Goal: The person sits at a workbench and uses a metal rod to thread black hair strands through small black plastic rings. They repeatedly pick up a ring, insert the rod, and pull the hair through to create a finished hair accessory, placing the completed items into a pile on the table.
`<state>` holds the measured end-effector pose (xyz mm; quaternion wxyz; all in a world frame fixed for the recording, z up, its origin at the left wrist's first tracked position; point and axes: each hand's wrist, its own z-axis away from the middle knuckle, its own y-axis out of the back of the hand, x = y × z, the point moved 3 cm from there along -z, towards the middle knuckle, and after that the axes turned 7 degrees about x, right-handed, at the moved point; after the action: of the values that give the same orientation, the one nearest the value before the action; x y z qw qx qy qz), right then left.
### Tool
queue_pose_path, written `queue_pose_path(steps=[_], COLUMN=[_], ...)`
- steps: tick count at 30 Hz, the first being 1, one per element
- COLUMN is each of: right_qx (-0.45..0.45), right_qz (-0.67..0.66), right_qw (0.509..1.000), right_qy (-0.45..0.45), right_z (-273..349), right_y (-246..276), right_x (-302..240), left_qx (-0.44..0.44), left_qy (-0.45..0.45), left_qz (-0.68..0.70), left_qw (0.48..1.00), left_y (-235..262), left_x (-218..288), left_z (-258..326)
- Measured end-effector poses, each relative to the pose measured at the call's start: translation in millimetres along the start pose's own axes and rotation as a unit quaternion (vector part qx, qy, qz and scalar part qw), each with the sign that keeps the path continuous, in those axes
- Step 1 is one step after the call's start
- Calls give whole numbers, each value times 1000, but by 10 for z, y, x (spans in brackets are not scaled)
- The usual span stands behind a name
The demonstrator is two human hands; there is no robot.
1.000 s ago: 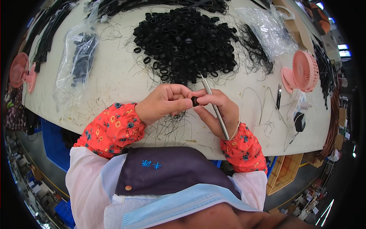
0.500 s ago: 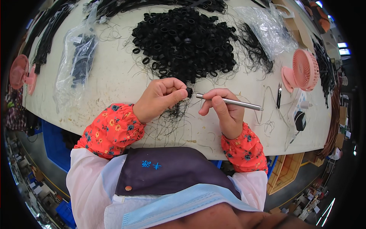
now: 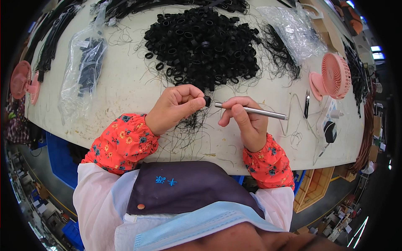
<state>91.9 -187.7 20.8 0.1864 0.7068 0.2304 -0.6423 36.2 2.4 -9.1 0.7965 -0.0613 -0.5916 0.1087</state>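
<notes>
Pinching a small black strap loop in the left hand, with thumb and forefinger clamped on it, just on the near side of the heap of black strap loops – and over to the right hand, also nearside of the heap, gripping a slim silver pen-like tool with thumb and forefinger clamped on the shaft and another finger curled beneath; pointing it leftward, close beside the pinched loop, but too fine to tell whether any thin tip touches!

Beneath the left hand, nearside of the heap, a tangle of black threads, spilling over the pale tabletop – wearing red floral oversleeves on both forearms and, farthest nearside of the heap, a dark apron!

Now left of the heap: a clear plastic bag with black pieces inside, then black straps and a pink fan – beyond the heap, buckled black belts – and right of the heap, loose dark threads, crumpled clear plastic, a second pink fan, and, right and nearer than the heap, black-handled thread snips and a black adapter
</notes>
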Motion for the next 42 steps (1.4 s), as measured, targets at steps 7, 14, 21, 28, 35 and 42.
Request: queue_pose_path(steps=[7, 14, 21, 28, 35, 42], right_qx=[3, -2, 24, 61, 57, 54], right_qz=[-23, -9, -18, -39, -40, -37], right_qw=[1000, 1000, 999, 996, 997, 997], right_qy=[-3, -12, 10, 45, 42, 36], right_z=[5, 4, 3, -31, -35, -30], right_y=[4, -3, 35, 99, 86, 80], right_x=[4, 20, -29, -9, -10, -8], left_qx=[0, -3, 27, 105, 24, 72], left_qy=[-2, 0, -101, -105, -109, -296], left_qz=[10, 9, -39, 94, -291, -523], left_qw=[1000, 1000, 994, 984, 950, 796], left_y=[11, 3, 80, 302, 255, 124], left_x=[-8, 3, -2, 262, 222, 81], left_z=[-2, 2, -37, -77, -37, -24])
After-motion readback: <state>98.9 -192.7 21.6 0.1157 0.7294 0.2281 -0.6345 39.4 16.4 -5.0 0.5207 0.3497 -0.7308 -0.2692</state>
